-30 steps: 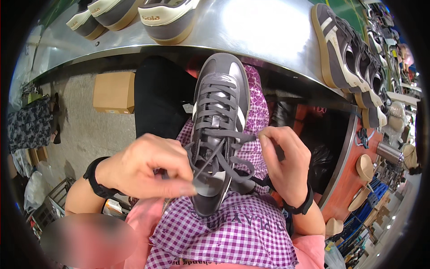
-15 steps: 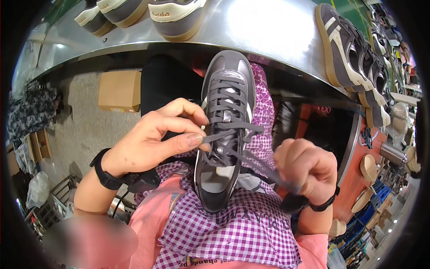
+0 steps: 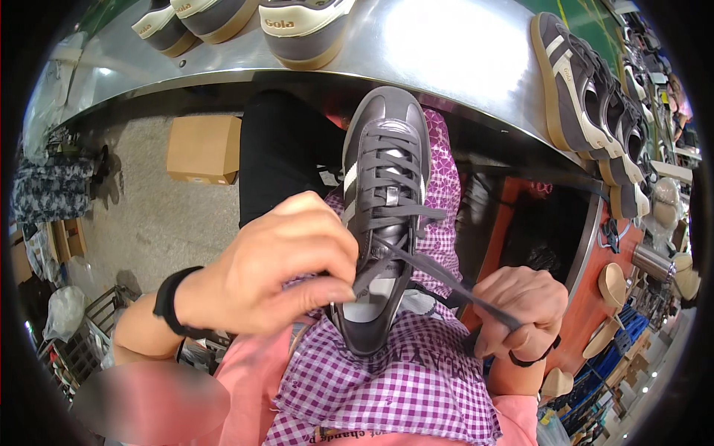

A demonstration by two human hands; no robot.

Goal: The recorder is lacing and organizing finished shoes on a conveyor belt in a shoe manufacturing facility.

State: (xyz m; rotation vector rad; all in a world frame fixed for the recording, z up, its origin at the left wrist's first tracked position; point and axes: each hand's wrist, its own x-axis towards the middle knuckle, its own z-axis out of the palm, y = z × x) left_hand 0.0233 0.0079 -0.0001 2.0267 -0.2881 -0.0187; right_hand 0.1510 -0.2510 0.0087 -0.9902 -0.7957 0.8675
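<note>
A dark grey sneaker (image 3: 387, 123) with pale side stripes rests on my lap, its toe pointing away from me. Grey flat shoelace runs through its eyelets, and the ends cross over the tongue. My right hand (image 3: 523, 308) is closed on one end of the shoelace (image 3: 454, 282), which stretches taut to the right of the shoe. Beside the shoe's opening, my left hand (image 3: 286, 264) pinches the other end low on the left; its fingertips are partly hidden behind the hand's back. A purple checked apron (image 3: 372, 394) lies under the heel.
Ahead is a metal worktable (image 3: 446, 52) with several similar sneakers (image 3: 305, 33) at its far left and more sneakers (image 3: 569, 82) along its right end. A cardboard box (image 3: 203, 149) sits on the floor at left. To the right stands a reddish-brown surface (image 3: 587, 297) with a metal cylinder (image 3: 654, 262).
My left hand has moved down toward the shoe's opening, drawing its lace end lower. My right hand has lowered slightly, and its lace is now straight. The view has shifted a little.
</note>
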